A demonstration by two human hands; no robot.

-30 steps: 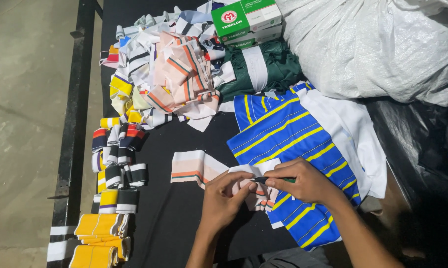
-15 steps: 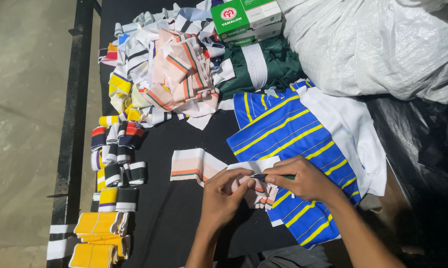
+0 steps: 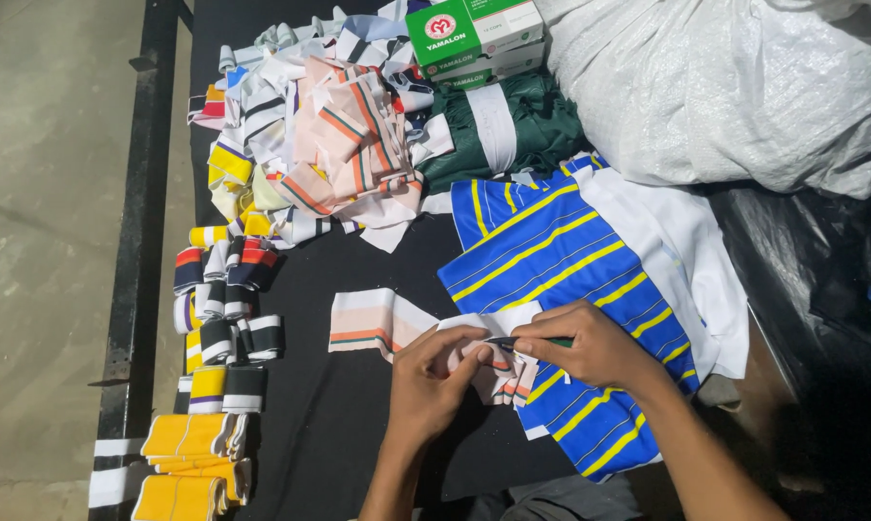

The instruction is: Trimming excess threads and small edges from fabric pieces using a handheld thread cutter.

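My left hand (image 3: 438,379) presses down on a pale pink knit strip with orange and green stripes (image 3: 373,321) that lies on the black table (image 3: 349,434). My right hand (image 3: 582,340) pinches a thin dark green pen-like tool (image 3: 527,342) with its tip on the strip's near end, beside my left fingers. Several more strips of that kind are stacked under both hands. Right of them lies a blue cloth with yellow stripes (image 3: 551,256).
A loose heap of striped fabric strips (image 3: 315,145) fills the far left. Folded striped bands (image 3: 223,318) and yellow bands (image 3: 190,453) line the left edge. At the far side are a green and white box (image 3: 474,34), green cloth (image 3: 498,130) and a white sack (image 3: 725,87).
Both hands shifted slightly on the strip, and the right hand's tool tip came closer to my left fingers. The rest stays in place.
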